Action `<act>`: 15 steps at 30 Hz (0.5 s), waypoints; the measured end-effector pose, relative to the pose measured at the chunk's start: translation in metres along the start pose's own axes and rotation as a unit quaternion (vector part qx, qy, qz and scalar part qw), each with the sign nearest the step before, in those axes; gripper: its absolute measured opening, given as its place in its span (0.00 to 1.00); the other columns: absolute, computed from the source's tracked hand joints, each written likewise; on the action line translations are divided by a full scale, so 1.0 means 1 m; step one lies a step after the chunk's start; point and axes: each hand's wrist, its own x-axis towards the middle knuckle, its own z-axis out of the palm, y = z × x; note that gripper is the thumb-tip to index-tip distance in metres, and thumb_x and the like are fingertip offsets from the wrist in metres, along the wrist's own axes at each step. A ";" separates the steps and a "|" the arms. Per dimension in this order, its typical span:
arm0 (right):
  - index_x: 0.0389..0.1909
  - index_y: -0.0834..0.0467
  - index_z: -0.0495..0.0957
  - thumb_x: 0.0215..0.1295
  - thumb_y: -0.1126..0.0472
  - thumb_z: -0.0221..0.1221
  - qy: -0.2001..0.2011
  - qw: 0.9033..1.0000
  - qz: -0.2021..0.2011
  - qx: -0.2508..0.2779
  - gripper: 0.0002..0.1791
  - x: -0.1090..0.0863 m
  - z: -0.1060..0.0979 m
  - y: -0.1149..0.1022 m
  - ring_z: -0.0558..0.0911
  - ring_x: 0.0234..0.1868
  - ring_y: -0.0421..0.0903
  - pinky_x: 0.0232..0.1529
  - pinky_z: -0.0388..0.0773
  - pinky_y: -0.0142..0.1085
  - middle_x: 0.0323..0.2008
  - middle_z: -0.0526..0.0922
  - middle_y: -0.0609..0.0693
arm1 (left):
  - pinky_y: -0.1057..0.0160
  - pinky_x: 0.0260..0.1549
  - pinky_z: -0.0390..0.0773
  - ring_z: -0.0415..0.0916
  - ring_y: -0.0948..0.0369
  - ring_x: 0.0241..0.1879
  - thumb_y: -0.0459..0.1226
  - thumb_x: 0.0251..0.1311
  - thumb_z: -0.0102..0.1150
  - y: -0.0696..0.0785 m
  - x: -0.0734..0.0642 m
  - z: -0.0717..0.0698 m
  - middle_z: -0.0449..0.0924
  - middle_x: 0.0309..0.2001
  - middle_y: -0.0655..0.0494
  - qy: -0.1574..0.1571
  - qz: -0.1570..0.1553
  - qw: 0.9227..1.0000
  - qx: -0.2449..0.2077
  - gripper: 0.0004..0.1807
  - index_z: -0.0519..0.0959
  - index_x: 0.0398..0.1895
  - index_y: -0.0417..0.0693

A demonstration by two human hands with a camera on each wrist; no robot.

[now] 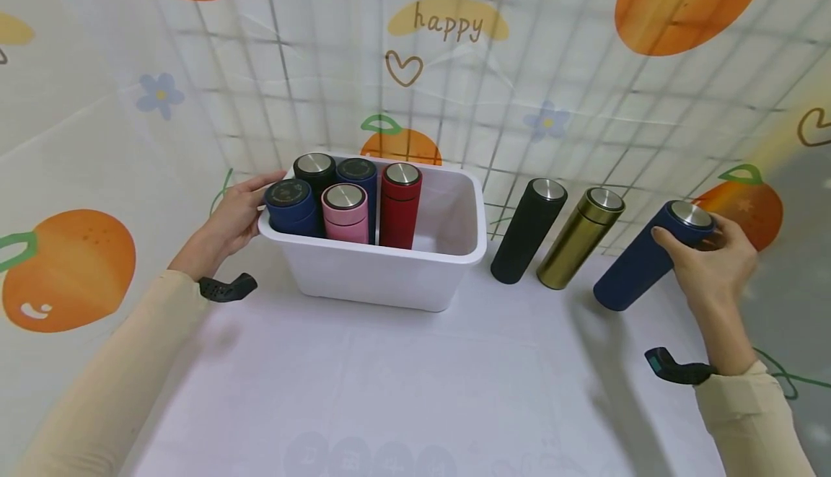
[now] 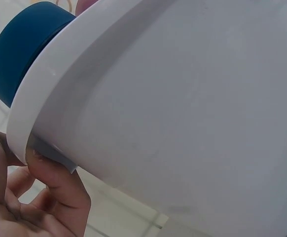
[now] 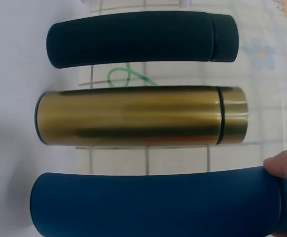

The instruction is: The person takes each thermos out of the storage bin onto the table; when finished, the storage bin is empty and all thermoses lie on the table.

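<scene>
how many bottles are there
8. In the white bin: front blue one, rear black one, pink one, rear blue one, red one. Right of it: tall black one, gold one, and held blue one in the right hand. The bin's wall could hide more.

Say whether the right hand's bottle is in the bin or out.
Out: the right hand grips the blue bottle right of the white bin.

Left of the frame's centre, the bin [image 1: 370, 275] stands on the table [image 1: 402, 390], five bottles [image 1: 345, 221] in its left and middle, the left hand [image 1: 242, 210] at its left end. Right of it, three others [image 1: 578, 242] line up, the right hand [image 1: 723, 264] on the rightmost bottle [image 1: 639, 264].
</scene>
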 end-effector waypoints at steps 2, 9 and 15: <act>0.67 0.47 0.73 0.51 0.45 0.76 0.002 1.000 0.002 0.005 0.41 0.003 0.003 0.002 0.70 0.42 0.31 0.37 0.70 0.23 0.42 0.71 0.30 | 0.62 0.36 0.85 0.85 0.64 0.39 0.37 0.80 0.38 0.000 0.000 0.000 0.81 0.46 0.61 0.001 -0.001 1.000 -0.002 0.26 0.57 0.79 0.50; 0.69 0.45 0.72 0.52 0.43 0.75 0.003 1.000 0.011 0.001 0.42 0.011 0.012 0.008 0.70 0.46 0.32 0.42 0.69 0.25 0.50 0.74 0.36 | 0.63 0.35 0.85 0.85 0.64 0.39 0.36 0.80 0.38 -0.001 0.001 -0.001 0.81 0.46 0.61 0.005 -0.001 1.000 0.002 0.26 0.58 0.78 0.50; 0.68 0.45 0.73 0.52 0.45 0.75 0.009 1.000 -0.007 0.004 0.41 0.017 0.019 0.008 0.71 0.44 0.31 0.41 0.69 0.24 0.53 0.76 0.41 | 0.63 0.33 0.85 0.85 0.63 0.37 0.36 0.79 0.41 -0.001 0.001 0.000 0.81 0.45 0.60 0.006 0.000 1.000 -0.007 0.26 0.58 0.78 0.49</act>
